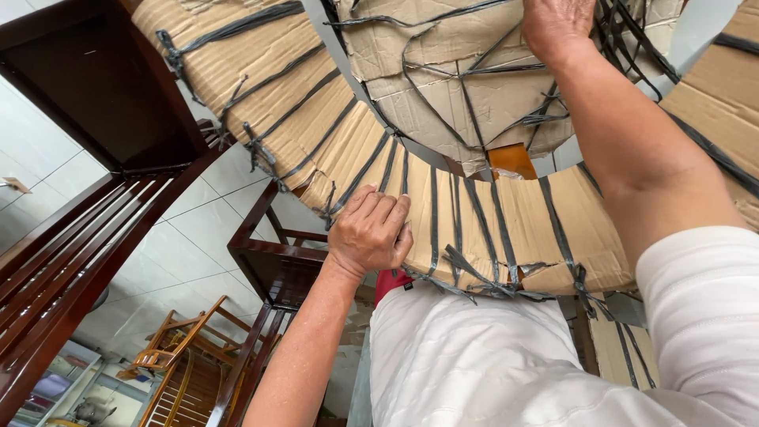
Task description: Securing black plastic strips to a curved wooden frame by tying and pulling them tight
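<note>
A large round object wrapped in brown cardboard (506,229) and bound with dark plastic straps (466,269) fills the upper middle of the head view. My left hand (370,231) grips the near edge of its curved cardboard rim, fingers curled over it. My right hand (557,28) reaches up to the inner cardboard-wrapped part (474,95) at the top of the frame, resting on it among the straps; its fingers are cut off by the frame edge. An orange patch (512,160) shows through a gap in the wrapping. My white shirt (490,364) is below.
Dark wooden furniture (95,87) stands at the left, with slatted pieces (55,269) below it. A dark wooden stand (273,261) is under the rim. A lighter wooden chair (186,348) sits on the white tiled floor (182,245).
</note>
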